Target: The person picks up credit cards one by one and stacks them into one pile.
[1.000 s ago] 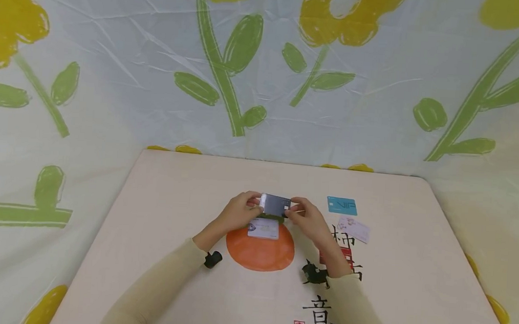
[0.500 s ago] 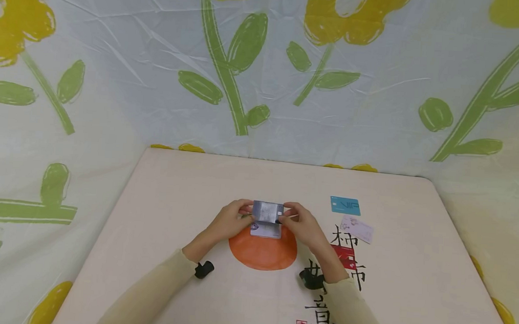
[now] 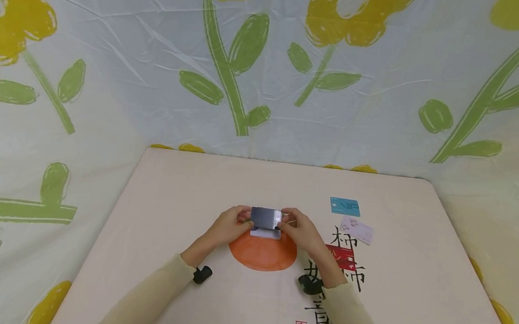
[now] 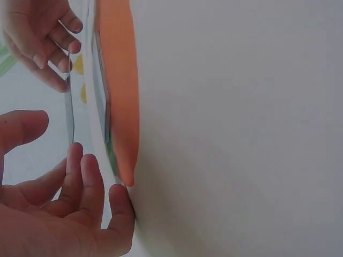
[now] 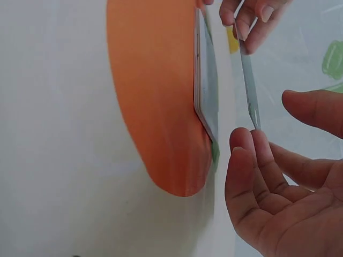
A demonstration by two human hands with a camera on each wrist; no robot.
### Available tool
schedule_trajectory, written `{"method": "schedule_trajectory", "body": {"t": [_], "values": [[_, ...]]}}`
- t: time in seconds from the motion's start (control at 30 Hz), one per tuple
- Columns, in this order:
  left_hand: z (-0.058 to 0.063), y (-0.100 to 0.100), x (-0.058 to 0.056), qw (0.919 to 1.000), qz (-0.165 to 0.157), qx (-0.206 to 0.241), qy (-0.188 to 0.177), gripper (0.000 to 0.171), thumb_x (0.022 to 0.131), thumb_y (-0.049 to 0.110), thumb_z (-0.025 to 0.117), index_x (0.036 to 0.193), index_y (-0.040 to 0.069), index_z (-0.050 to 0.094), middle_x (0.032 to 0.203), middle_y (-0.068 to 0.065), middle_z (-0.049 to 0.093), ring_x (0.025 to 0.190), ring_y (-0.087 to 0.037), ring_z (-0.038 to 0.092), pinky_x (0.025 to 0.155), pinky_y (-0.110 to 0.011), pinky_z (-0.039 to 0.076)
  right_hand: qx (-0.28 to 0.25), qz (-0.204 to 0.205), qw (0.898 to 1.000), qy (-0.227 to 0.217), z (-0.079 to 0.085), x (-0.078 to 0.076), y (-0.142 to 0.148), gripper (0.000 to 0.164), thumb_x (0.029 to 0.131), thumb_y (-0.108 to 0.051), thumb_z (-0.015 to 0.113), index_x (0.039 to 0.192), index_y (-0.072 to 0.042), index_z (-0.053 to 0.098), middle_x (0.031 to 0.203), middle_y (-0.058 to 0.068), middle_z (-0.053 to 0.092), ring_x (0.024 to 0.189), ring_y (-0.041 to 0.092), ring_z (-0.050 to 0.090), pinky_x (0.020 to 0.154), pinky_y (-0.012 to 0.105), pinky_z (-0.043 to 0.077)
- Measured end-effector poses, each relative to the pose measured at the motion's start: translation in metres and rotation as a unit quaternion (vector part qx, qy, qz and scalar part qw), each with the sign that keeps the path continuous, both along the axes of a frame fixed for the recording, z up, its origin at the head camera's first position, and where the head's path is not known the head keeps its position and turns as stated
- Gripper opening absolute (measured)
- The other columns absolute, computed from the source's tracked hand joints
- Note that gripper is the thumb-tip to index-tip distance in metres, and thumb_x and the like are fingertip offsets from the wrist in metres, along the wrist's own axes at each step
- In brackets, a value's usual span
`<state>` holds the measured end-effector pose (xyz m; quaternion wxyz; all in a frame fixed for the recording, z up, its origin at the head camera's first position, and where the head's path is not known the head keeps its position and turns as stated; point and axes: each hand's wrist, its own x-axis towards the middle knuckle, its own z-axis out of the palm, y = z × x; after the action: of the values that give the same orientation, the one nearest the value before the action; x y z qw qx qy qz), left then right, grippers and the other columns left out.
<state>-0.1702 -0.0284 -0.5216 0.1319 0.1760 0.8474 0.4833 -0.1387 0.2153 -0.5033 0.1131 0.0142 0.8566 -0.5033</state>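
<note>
A dark bank card [image 3: 265, 218] is held level between both hands, just above the orange printed circle [image 3: 261, 255] on the table. My left hand [image 3: 230, 225] grips its left end with the fingertips, while my right hand [image 3: 300, 231] grips the right end. Beneath it lies a pale card [image 3: 265, 234], mostly covered in the head view. From the left wrist, the held card [image 4: 69, 110] appears edge-on, apart from a thin card stack [image 4: 104, 85] below. The right wrist view also shows a gap between the held card [image 5: 247, 75] and the stack [image 5: 206, 80].
On the right of the pink tabletop [image 3: 174, 192] lie a blue card [image 3: 345, 206], a pale patterned card [image 3: 357, 230] and a red card [image 3: 344, 258] beside the right forearm. Black wrist cameras [image 3: 202, 275] hang under both wrists. A flowered cloth [image 3: 157, 103] hangs behind the table.
Both hands have lowered the dark card toward me and slightly left, so that it now covers more of the pale card. Glare on its face has shifted. The other cards stay put.
</note>
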Motion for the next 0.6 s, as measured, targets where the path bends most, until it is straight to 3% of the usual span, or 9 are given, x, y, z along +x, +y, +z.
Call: {"method": "schedule_trajectory", "body": {"t": [0.6], "values": [[-0.0016,0.0029,0.0072,0.9996,-0.002,-0.028,0.006,0.043,0.093,0.019,0.069,0.129,-0.002,0.061,0.11,-0.006,0.064,0.101,-0.019,0.061,0.09,-0.037,0.051,-0.007,0.015,1.0,-0.011,-0.0027,0.0056,0.0005,0.042,0.097,-0.013,0.066,0.136,-0.003,0.056,0.104,0.009,0.059,0.099,0.027,0.061,0.083,0.038,0.055]]}}
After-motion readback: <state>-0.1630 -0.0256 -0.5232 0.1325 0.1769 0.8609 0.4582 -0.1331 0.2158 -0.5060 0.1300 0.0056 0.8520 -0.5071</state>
